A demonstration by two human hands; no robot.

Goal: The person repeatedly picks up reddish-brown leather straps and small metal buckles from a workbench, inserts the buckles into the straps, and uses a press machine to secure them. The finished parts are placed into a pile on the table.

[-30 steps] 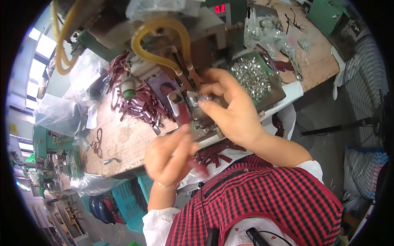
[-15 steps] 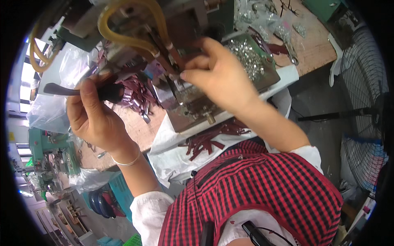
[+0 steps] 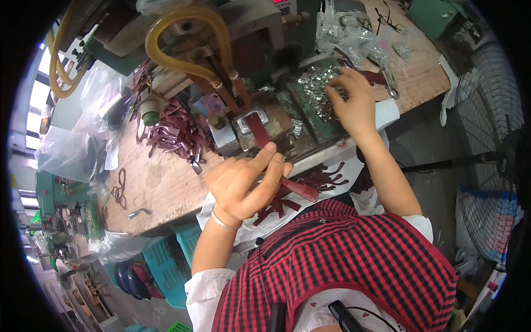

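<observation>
My left hand (image 3: 240, 185) pinches a dark red strip shaped like an eyeglass temple (image 3: 300, 190) between thumb and fingers. The strip's far end lies on the small metal fixture (image 3: 241, 123) of a machine, just below two copper-coloured prongs (image 3: 241, 91) fed by a yellow hose (image 3: 229, 41). My right hand (image 3: 357, 105) is over a green tray edge, its bent fingers apart above a pile of small shiny metal pieces (image 3: 315, 91). Nothing shows between those fingers.
More dark red temples (image 3: 174, 133) are heaped left of the fixture, and others (image 3: 276, 202) lie on white cloth by my apron. A green-tipped knob (image 3: 149, 113) juts out at the left. Tweezers-like metal tool (image 3: 390, 83) lies right of the tray. A fan (image 3: 487, 138) stands at right.
My left hand has come from the left to the front of the fixture with a temple in it. My right hand has left the prongs and moved right to the metal pieces.
</observation>
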